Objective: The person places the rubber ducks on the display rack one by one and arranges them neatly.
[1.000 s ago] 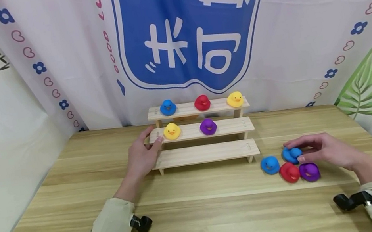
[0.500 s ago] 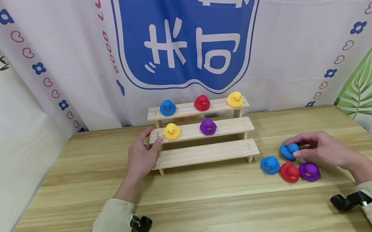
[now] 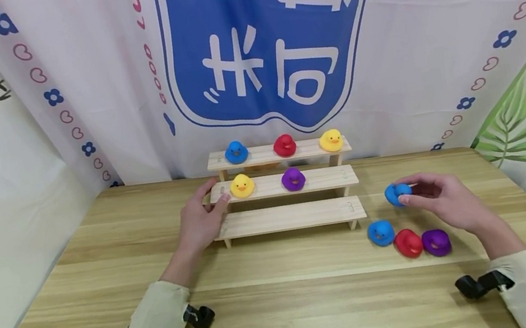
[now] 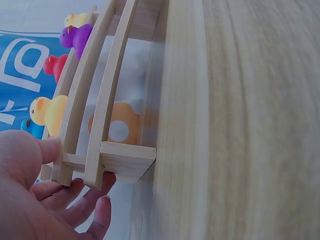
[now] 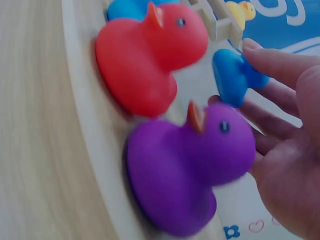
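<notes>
In the head view my right hand [image 3: 452,202] pinches a blue rubber duck [image 3: 397,195] between thumb and fingers, raised off the table. The same blue duck [image 5: 234,77] shows beyond the thumb in the right wrist view. Below that hand sit another blue duck [image 3: 381,233], a red duck [image 3: 409,243] and a purple duck [image 3: 436,243]. My left hand [image 3: 202,218] grips the left end of a three-step wooden stand [image 3: 291,217]. In the left wrist view the thumb lies on the middle step's end [image 4: 67,165], with the fingers curled under the steps.
The top step bears a blue duck [image 3: 236,152], a red duck [image 3: 284,145] and a yellow duck [image 3: 331,141]. On the middle step sit a yellow duck [image 3: 242,186] and a purple duck [image 3: 293,179]. A printed curtain [image 3: 407,69] hangs behind the table.
My right hand has lifted the blue duck from beside the others and carried it up and left, toward the stand. The left hand keeps its place.
</notes>
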Tool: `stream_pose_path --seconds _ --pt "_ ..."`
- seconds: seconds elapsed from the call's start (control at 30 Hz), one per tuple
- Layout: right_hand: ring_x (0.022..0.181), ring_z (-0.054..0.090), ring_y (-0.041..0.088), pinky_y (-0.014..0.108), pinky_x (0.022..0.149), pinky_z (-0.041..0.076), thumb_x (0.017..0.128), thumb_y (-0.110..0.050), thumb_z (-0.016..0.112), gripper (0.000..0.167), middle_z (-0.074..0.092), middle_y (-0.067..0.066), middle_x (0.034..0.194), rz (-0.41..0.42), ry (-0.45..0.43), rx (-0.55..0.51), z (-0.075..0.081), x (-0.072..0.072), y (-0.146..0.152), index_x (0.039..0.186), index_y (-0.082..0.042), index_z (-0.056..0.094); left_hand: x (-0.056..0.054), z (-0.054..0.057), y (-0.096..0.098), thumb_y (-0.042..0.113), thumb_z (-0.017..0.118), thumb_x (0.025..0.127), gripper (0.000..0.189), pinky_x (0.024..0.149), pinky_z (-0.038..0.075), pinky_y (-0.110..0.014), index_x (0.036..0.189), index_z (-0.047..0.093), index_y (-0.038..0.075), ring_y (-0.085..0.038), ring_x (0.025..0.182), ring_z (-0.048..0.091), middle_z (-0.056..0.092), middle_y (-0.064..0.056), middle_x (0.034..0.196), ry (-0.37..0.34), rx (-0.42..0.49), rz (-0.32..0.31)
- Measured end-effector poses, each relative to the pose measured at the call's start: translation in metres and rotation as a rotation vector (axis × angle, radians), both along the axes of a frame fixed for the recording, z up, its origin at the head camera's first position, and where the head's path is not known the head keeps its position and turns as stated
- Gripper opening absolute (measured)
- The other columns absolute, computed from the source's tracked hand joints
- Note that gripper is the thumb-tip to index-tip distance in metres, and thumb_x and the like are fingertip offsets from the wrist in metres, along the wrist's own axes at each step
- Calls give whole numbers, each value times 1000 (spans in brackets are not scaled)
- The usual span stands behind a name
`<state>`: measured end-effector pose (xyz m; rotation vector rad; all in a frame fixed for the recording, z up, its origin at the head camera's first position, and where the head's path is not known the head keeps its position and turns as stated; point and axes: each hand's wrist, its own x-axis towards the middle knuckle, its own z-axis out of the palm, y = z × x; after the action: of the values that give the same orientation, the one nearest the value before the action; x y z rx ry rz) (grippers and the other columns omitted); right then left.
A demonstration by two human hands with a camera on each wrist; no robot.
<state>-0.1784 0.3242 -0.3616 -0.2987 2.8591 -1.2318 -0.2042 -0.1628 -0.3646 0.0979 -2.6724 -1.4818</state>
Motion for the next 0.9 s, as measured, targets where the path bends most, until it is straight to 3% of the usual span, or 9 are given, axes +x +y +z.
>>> stream_pose_path --seconds 0.37,0.57,0.9 --pt "105 65 -6 6 89 52 102 -34 74 46 65 -13 121 -82 149 -153 13 0 -29 137 -7 64 0 0 -1 34 61 109 60 68 50 -26 164 42 16 -23 91 63 45 -16 166 1 -9 -3" --pt "108 65 -5 6 91 53 102 -30 74 44 66 -8 123 -78 191 -215 19 -6 -48 135 -4 63 -1 -1 -1 34 61 109 60 69 51 -26 163 43 16 -23 91 66 46 -16 166 14 -9 -3" --pt "106 66 -4 7 90 53 101 -34 75 46 67 12 131 -78 189 -246 23 -19 -79 135 -5 65 -1 -3 -1 34 61 109 60 63 48 -25 163 43 17 -17 80 62 46 -15 165 19 -11 -9"
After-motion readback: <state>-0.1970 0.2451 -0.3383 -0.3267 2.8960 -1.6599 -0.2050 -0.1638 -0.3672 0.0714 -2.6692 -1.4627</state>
